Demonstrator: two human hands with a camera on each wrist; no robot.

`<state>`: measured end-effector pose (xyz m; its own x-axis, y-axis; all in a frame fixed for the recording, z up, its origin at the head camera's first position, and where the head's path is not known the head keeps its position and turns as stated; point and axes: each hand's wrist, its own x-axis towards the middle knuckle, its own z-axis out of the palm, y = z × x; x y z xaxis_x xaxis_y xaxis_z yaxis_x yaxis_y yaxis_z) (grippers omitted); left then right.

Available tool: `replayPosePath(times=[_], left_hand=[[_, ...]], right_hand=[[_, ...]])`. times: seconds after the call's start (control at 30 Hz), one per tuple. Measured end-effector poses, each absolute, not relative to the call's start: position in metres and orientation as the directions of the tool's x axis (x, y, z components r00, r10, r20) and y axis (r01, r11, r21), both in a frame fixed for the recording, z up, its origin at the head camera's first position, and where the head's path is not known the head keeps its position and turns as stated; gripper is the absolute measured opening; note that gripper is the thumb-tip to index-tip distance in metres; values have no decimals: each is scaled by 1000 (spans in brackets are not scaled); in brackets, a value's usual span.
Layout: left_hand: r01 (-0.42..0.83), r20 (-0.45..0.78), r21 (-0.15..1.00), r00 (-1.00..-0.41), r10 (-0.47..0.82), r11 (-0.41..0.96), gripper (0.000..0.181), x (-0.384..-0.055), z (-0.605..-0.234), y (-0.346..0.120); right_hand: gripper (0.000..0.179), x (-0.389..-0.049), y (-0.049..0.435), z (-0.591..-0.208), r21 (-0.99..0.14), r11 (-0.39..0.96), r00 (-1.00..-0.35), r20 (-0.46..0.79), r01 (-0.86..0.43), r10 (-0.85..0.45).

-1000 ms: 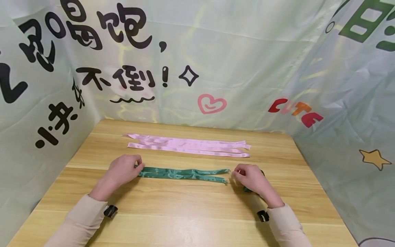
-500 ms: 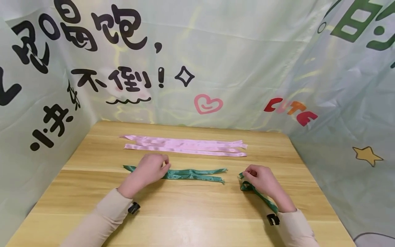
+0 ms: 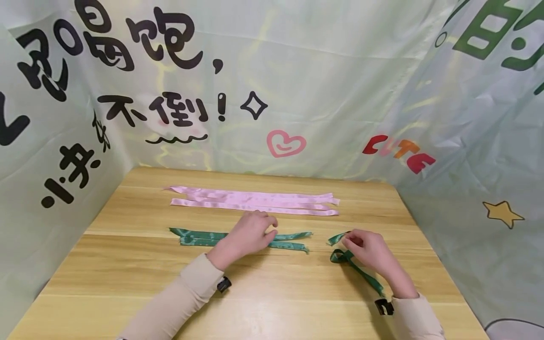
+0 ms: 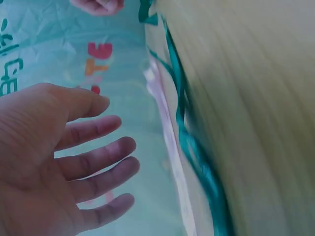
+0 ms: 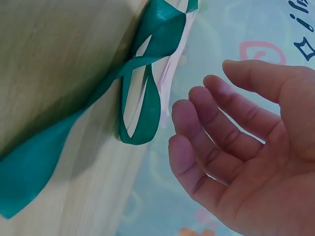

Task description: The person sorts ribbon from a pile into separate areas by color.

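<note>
My left hand [image 3: 248, 235] hovers over flat green ribbon strips [image 3: 201, 238] laid side by side on the table, hiding their middle. In the left wrist view its fingers [image 4: 101, 164] are spread and hold nothing. A looped green ribbon [image 3: 363, 274] lies to the right of those strips, one end stretching towards the front. Just above this loop is my right hand [image 3: 376, 252], thumb and fingers loosely bent. The right wrist view shows no ribbon within that hand [image 5: 246, 142]; the twisted ribbon [image 5: 147, 120] lies beside it.
Several pink ribbon strips [image 3: 255, 199] lie in a row behind the green ones on the wooden table [image 3: 263, 297]. A printed cloth [image 3: 323, 94] hangs along the back and both sides. Each wrist carries a small black camera.
My left hand has slid rightward along the green strips, from their left end to past the middle. My right hand has moved slightly right, leaving more of the looped ribbon visible.
</note>
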<state>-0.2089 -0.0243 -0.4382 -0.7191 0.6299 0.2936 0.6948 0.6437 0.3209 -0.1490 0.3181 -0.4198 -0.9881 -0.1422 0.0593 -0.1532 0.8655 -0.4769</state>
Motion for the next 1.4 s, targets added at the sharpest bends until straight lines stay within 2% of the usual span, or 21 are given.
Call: replayPosePath(times=[0.17, 0.27, 0.43, 0.53, 0.77, 1.07, 1.27, 1.4], left_hand=[[727, 306, 325, -686, 660, 604, 30, -208, -443, 0], [740, 309, 370, -668, 677, 562, 37, -208, -446, 12], [727, 297, 498, -655, 695, 473, 54, -210, -452, 30], [725, 283, 521, -644, 711, 450, 60, -210, -453, 40], [769, 255, 426, -608, 752, 477, 63, -207, -453, 64], [826, 275, 299, -554, 786, 478, 53, -202, -457, 92], [826, 210, 269, -552, 807, 495, 48, -195, -459, 109], [839, 185, 192, -541, 820, 510, 43, -190, -457, 118]], right_hand=[[9, -144, 321, -423, -458, 873, -986, 99, -164, -133], [10, -140, 322, -427, -450, 873, -980, 148, -189, -136], [26, -136, 326, -433, -441, 866, -964, 220, -234, -149], [38, -132, 329, -437, -437, 866, -963, 217, -245, -163], [50, -123, 336, -441, -432, 873, -972, 161, -228, -174], [38, -121, 336, -444, -402, 881, -965, 174, -250, -194], [30, -121, 335, -447, -398, 889, -973, 129, -226, -189], [24, -122, 333, -448, -378, 899, -975, 116, -218, -188]])
